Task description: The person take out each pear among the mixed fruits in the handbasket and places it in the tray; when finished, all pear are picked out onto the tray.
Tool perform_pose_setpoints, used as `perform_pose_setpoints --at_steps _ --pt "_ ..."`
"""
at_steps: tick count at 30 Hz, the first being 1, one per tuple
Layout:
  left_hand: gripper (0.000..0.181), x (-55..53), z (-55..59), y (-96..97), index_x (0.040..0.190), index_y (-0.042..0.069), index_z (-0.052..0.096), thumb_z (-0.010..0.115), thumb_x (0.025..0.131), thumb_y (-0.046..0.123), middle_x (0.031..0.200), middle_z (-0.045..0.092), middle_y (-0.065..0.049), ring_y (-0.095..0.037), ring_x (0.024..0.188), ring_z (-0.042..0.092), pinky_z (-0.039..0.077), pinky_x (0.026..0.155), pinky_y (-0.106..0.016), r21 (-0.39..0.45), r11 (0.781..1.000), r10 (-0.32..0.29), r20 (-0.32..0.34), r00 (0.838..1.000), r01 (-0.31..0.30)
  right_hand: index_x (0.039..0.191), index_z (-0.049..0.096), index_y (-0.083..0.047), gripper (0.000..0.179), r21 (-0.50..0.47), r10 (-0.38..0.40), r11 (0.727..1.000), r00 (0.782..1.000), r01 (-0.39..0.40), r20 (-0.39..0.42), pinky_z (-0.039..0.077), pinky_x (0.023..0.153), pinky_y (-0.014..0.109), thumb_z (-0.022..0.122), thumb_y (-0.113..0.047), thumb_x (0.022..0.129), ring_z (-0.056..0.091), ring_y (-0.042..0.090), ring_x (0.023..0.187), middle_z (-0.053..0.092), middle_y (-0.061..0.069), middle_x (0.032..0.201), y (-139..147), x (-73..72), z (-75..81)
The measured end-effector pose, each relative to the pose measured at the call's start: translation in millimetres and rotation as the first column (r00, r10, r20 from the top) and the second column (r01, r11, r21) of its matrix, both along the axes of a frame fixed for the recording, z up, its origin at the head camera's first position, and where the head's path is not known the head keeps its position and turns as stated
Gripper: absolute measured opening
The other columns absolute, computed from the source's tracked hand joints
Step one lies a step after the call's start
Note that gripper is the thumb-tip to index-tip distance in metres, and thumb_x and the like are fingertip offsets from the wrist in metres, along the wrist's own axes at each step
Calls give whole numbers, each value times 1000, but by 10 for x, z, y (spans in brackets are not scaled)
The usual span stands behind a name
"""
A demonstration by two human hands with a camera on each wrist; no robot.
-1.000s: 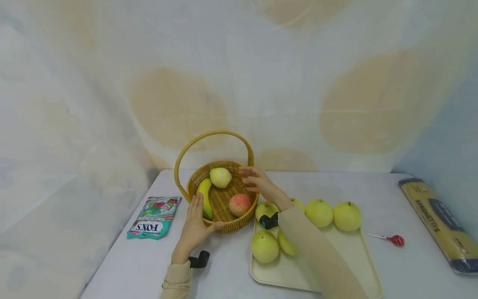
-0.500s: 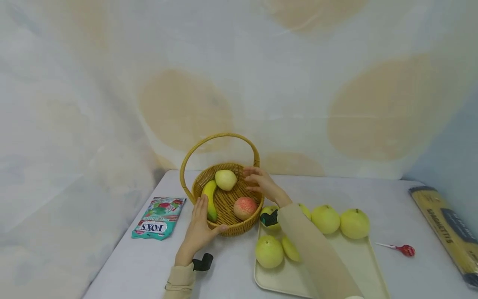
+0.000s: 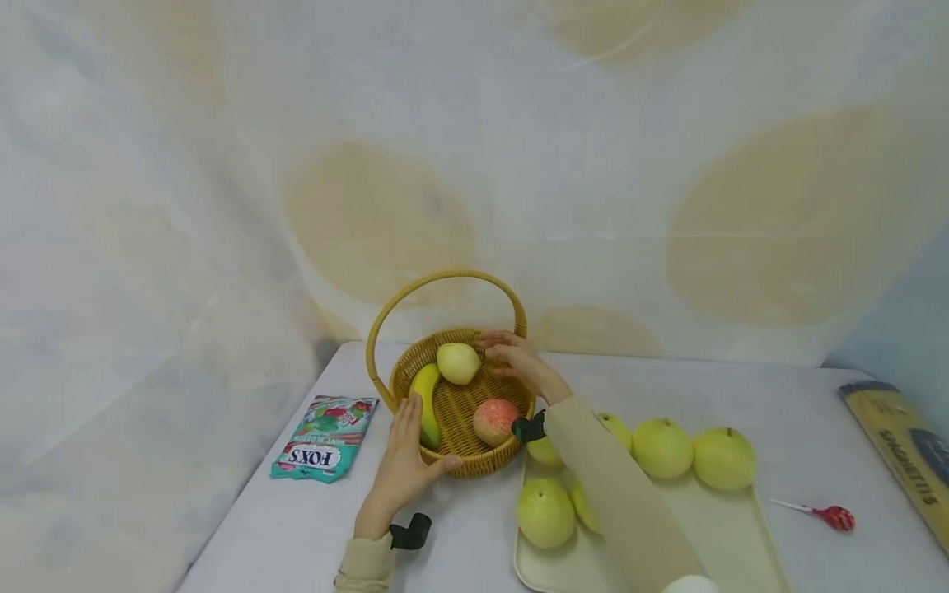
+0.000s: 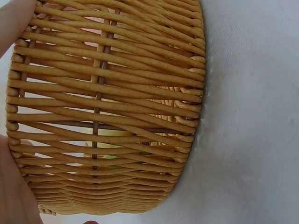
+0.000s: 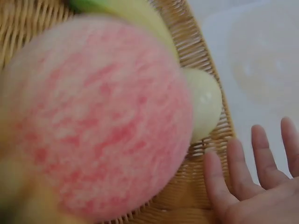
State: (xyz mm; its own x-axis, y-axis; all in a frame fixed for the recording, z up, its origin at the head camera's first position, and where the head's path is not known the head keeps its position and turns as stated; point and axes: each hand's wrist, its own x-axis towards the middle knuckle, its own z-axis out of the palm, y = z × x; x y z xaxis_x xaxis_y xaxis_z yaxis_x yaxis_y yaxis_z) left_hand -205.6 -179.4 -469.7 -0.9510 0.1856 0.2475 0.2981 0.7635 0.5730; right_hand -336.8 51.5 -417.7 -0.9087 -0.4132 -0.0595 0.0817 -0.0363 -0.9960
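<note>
A round wicker basket point(image 3: 480, 467) with a tall arched handle stands near the back of the table. Inside lie a banana point(image 3: 427, 405), a pale yellow round fruit point(image 3: 458, 363) and a pink peach point(image 3: 495, 421). My left hand point(image 3: 400, 476) touches the basket's front-left rim, thumb spread from fairly straight fingers; the left wrist view shows the woven wall point(image 4: 107, 102) between them. At the right rear rim, my right hand point(image 3: 521, 364) has its fingers spread over the basket, holding nothing. The peach point(image 5: 107, 116) fills much of the right wrist view.
A cream tray point(image 3: 712, 527) bearing several yellow-green pears point(image 3: 545, 512) is right of the basket, partly under the right sleeve. Farther right lie a red lollipop point(image 3: 836, 517) and a spaghetti pack point(image 3: 908, 457). A Fox's candy bag point(image 3: 326, 438) lies to the left.
The head view has shifted, so everything sits farther right in it. My right wrist has tilted slightly, bringing its camera beside the peach. Both hands stay at the basket.
</note>
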Motion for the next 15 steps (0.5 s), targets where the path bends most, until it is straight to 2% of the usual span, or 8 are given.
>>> perform_pose_setpoints --at_steps 8,11,15 --pt "117 9 43 -10 155 -1 11 77 74 53 162 12 -21 -40 150 6 17 118 -59 -3 1000 -1 -13 1000 1 147 33 0 51 50 5 999 1000 -5 19 28 115 56 44 -16 101 31 36 143 32 21 154 -76 -69 129" --pt "117 5 50 7 155 -1 11 76 75 55 162 12 -20 -40 150 6 17 119 -58 2 1000 -5 -8 1000 5 148 33 -2 50 64 -22 998 999 20 24 28 116 56 45 -17 101 32 35 143 32 19 154 -117 -108 149" --pt "118 20 39 14 155 0 10 75 75 57 162 11 -20 -41 150 6 17 118 -60 1 1000 -10 -6 1000 10 146 37 -3 49 88 -80 993 997 80 -8 31 114 56 47 -16 101 36 34 141 37 18 152 -204 -121 90"
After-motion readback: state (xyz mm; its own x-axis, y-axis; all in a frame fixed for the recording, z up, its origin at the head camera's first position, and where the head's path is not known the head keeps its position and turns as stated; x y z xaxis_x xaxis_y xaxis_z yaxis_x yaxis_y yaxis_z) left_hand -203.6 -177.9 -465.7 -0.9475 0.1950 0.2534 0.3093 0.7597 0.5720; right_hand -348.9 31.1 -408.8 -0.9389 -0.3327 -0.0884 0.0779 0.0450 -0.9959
